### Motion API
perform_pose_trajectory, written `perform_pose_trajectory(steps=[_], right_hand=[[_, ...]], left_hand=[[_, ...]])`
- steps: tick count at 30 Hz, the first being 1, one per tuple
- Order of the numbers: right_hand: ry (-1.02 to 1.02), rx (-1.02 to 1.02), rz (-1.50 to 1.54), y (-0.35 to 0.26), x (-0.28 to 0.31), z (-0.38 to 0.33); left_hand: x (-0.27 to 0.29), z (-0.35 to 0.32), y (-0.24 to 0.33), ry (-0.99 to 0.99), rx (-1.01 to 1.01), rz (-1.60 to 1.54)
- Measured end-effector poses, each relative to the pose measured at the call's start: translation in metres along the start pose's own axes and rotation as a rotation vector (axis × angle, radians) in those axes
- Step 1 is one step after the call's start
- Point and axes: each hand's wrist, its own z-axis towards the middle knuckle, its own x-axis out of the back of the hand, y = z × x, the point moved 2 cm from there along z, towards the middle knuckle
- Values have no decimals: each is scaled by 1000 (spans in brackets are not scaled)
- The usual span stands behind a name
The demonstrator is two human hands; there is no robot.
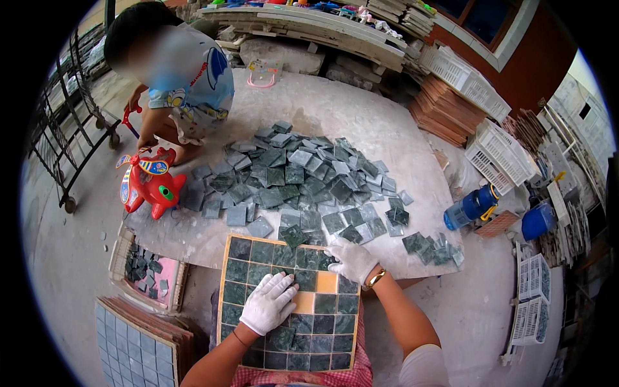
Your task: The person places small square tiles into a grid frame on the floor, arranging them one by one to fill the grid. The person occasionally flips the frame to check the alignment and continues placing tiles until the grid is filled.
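A shallow wooden tray (224, 284) lies across my lap, set with rows of dark green square stone tiles. Two cells in it show bare tan wood. My left hand (267, 304), in a white glove, lies flat with its fingers stretched over the tiles beside one bare cell. At the tray's upper right, my gloved right hand (353, 261) has its thumb and fingers closed at the edge of a green stone tile (324, 260). A loose tile (293, 236) overlaps the tray's far edge. Beyond it spreads a large heap of loose tiles (296, 174) on a pale board.
A person (193, 77) crouches at the far left beside a red toy helicopter (155, 184). Filled tile trays (135, 345) stack at lower left, near a bin of tile pieces (177, 287). Right of the board are a blue bottle (469, 208) and white crates (500, 155).
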Motion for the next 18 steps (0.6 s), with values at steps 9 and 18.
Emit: perform_pose_trajectory(steps=[9, 18], right_hand=[[217, -402, 27, 30, 36, 105], [206, -859, -116, 13, 28, 161]], left_hand=[[-1, -3, 0, -15, 13, -10], [1, -1, -1, -3, -2, -26]])
